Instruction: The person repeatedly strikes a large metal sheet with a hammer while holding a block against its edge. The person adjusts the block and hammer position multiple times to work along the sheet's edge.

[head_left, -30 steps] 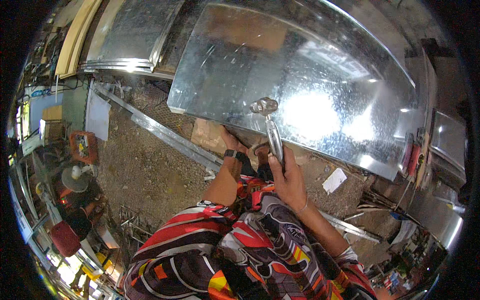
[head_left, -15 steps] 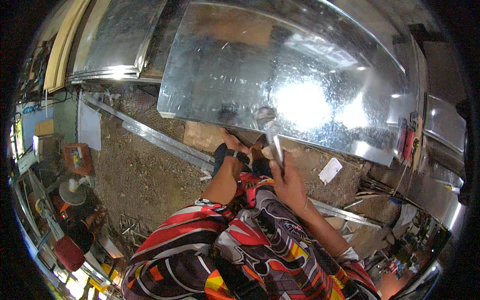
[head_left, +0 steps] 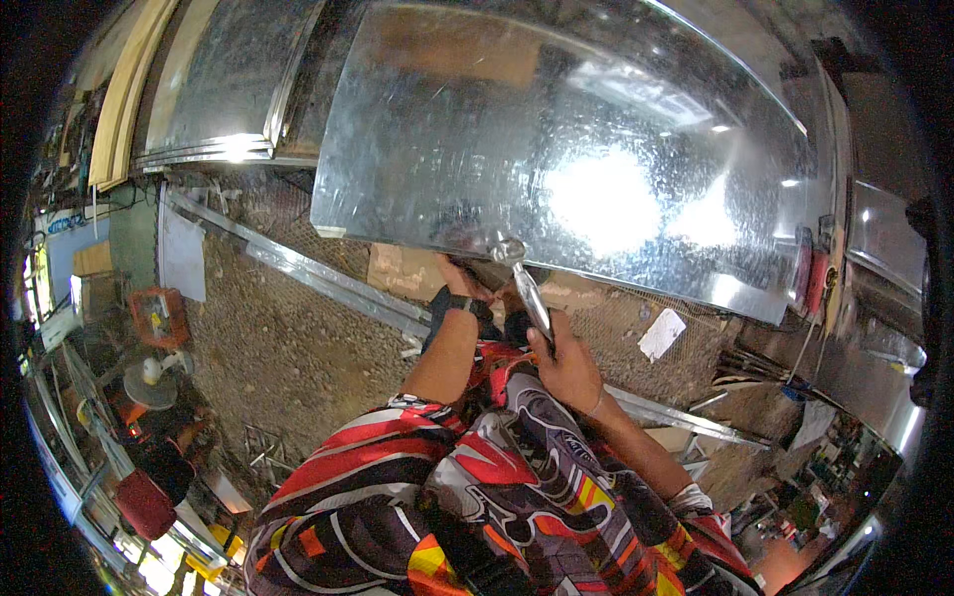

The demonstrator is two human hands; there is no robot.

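Observation:
A large shiny galvanised metal sheet (head_left: 556, 149) lies in front of me, its near edge just above my hands. My right hand (head_left: 568, 366) grips the handle of a metal hand tool (head_left: 525, 283) whose head meets the sheet's near edge. My left hand (head_left: 462, 283), with a dark band at the wrist, reaches under that same edge beside the tool head; its fingers are mostly hidden, and whether they grip the sheet is unclear. My red, black and white patterned sleeves fill the lower middle.
A long metal channel (head_left: 328, 283) runs diagonally over the gravelly ground. More metal sheets (head_left: 219, 89) are stacked at the upper left. A white paper scrap (head_left: 662, 334) lies right of my hands. A fan (head_left: 149, 382) and red boxes stand at the left.
The sheet has shifted closer and lower in view, and the tool head has moved to the sheet's near edge. My left hand has slid further under the edge.

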